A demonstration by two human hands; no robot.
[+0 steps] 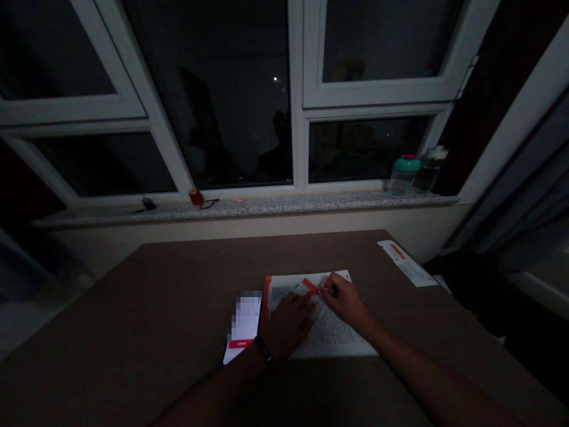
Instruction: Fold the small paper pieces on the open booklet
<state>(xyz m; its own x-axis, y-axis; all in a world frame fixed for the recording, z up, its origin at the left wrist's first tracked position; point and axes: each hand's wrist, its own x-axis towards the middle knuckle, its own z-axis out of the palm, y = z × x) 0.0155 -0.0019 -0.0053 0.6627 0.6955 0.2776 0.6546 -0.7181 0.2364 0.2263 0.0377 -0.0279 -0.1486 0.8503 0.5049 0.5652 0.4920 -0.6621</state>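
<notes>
A printed booklet or sheet (340, 338) with an orange strip down its left side lies on the table. On top of it is a small paper slip (310, 286) with an orange-red band. My left hand (288, 320), with a dark band at the wrist, rests flat over the slip and the page, fingers stretched forward. My right hand (345, 299) pinches at the slip's right end, thumb and fingers together. The exact pinch point is small and dim. Left of the page lies a phone (244, 323) with a lit screen, close to my left wrist.
The brown table (178, 308) reaches toward a windowsill (275, 205). Another printed slip (411, 265) lies at the table's right edge. On the sill stand a green-lidded bottle (404, 175), a clear bottle (430, 171), a small red jar (195, 197) and a dark item (148, 203).
</notes>
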